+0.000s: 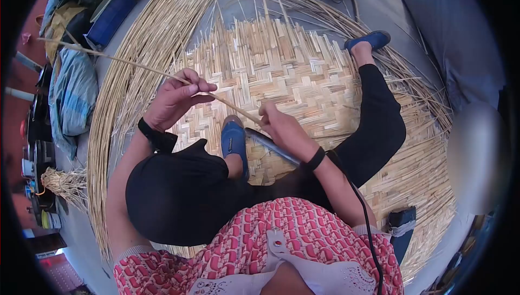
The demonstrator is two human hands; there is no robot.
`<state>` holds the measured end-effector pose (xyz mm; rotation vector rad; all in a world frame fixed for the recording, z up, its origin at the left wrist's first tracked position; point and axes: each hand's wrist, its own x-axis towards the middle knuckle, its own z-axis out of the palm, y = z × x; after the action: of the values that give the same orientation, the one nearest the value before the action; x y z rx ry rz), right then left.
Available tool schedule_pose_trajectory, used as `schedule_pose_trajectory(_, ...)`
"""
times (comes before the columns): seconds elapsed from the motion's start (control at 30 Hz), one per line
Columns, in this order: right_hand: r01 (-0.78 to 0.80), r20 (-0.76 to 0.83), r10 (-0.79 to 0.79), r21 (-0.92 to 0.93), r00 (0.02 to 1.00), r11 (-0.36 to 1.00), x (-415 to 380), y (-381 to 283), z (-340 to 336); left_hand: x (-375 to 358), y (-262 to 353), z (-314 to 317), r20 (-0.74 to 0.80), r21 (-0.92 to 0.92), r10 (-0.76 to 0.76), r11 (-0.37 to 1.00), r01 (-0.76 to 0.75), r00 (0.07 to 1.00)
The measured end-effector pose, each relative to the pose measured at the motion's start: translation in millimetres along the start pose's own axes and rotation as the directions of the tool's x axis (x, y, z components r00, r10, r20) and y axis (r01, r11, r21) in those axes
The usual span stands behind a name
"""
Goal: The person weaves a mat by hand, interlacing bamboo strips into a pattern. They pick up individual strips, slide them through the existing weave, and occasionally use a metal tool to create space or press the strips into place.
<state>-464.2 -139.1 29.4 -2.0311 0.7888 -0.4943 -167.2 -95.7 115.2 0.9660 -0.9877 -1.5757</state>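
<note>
A long thin reed runs from the upper left down to the middle of the view. My left hand pinches it between thumb and fingers. Its lower right end is in my right hand, whose fingers are closed round it. Beneath my right hand lies a long grey metal-looking tool, partly hidden by the hand and wrist. Both hands are above a woven reed mat with a zigzag pattern and loose strip ends along its far edge.
A long bundle of reeds curves along the left, and more reeds lie beyond the mat. My blue shoes rest on the mat. A blue container and a blue-white sack stand at the left. A dark block-like object lies lower right.
</note>
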Motion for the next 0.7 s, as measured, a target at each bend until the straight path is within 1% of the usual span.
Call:
schedule_pose_trajectory(0.03, -0.097, -0.030, 0.095, -0.057, 0.995, 0.994, 0, 6, -14, 1, 3, -10, -0.116, 0.084, 0.000, 0.996, 0.010, 0.993)
schedule_pose_trajectory(0.07, -0.048, -0.067, 0.044, -0.062, 0.997, 0.997, 3, 14, -23, 3, 0, -17, -0.144, 0.089, 0.004, 0.996, 0.008, 0.990)
schedule_pose_trajectory(0.1, 0.006, -0.104, -0.013, -0.073, 0.994, 0.997, 9, 19, -29, 9, -9, -23, -0.287, 0.053, -0.032, 0.997, 0.050, 0.957)
schedule_pose_trajectory(0.13, 0.002, -0.135, -0.012, -0.074, 0.991, 0.997, 14, 16, -33, 16, -18, -28, -0.425, 0.011, -0.065, 0.997, 0.077, 0.903)
schedule_pose_trajectory(0.17, 0.004, -0.163, -0.016, -0.073, 0.986, 0.997, 19, 11, -37, 22, -28, -30, -0.507, -0.020, -0.054, 0.998, 0.051, 0.860)
schedule_pose_trajectory(0.2, -0.010, -0.207, -0.003, -0.060, 0.978, 0.998, 24, 9, -37, 28, -36, -34, -0.555, -0.026, -0.038, 0.999, 0.028, 0.831)
schedule_pose_trajectory(0.23, 0.020, -0.257, -0.052, -0.125, 0.965, 0.992, 26, 9, -37, 33, -42, -37, -0.581, -0.059, -0.037, 0.998, 0.003, 0.813)
schedule_pose_trajectory(0.3, 0.133, -0.273, -0.212, -0.282, 0.938, 0.950, 31, 19, -40, 40, -50, -41, -0.604, -0.102, -0.063, 0.995, 0.001, 0.794)
schedule_pose_trajectory(0.33, 0.151, -0.254, -0.224, -0.275, 0.941, 0.949, 34, 24, -43, 44, -56, -46, -0.620, -0.137, -0.071, 0.990, -0.019, 0.782)
schedule_pose_trajectory(0.4, 0.175, -0.157, -0.231, -0.306, 0.960, 0.936, 36, 37, -48, 53, -64, -46, -0.634, -0.183, -0.096, 0.983, -0.028, 0.767)
schedule_pose_trajectory(0.43, 0.170, -0.153, -0.223, -0.299, 0.963, 0.939, 39, 42, -50, 58, -64, -44, -0.620, -0.198, -0.070, 0.978, -0.069, 0.782)
schedule_pose_trajectory(0.47, 0.045, -0.075, -0.057, -0.156, 0.996, 0.987, 41, 46, -52, 61, -64, -42, -0.602, -0.216, -0.048, 0.971, -0.105, 0.797)
schedule_pose_trajectory(0.5, -0.104, 0.026, 0.105, -0.026, 0.994, 0.994, 41, 50, -52, 63, -70, -44, -0.598, -0.230, -0.070, 0.969, -0.088, 0.799)
schedule_pose_trajectory(0.53, -0.193, 0.072, 0.193, -0.004, 0.979, 0.981, 42, 52, -53, 67, -76, -46, -0.595, -0.194, -0.053, 0.978, -0.079, 0.802)
schedule_pose_trajectory(0.57, -0.210, 0.071, 0.210, -0.011, 0.975, 0.978, 44, 59, -54, 74, -81, -49, -0.588, -0.155, -0.032, 0.985, -0.074, 0.808)
schedule_pose_trajectory(0.6, -0.213, 0.088, 0.218, -0.067, 0.972, 0.975, 46, 72, -51, 81, -84, -53, -0.576, -0.169, -0.047, 0.984, -0.062, 0.816)
schedule_pose_trajectory(0.63, -0.222, 0.104, 0.235, -0.121, 0.967, 0.968, 47, 86, -47, 89, -89, -56, -0.605, -0.090, -0.067, 0.996, 0.016, 0.794)
schedule_pose_trajectory(0.67, -0.259, 0.097, 0.272, -0.125, 0.957, 0.958, 47, 101, -38, 95, -97, -57, -0.629, -0.017, -0.091, 0.994, 0.104, 0.772)
schedule_pose_trajectory(0.7, -0.123, 0.063, 0.151, -0.326, 0.987, 0.937, 49, 118, -29, 101, -108, -59, -0.652, 0.050, -0.111, 0.981, 0.189, 0.750)
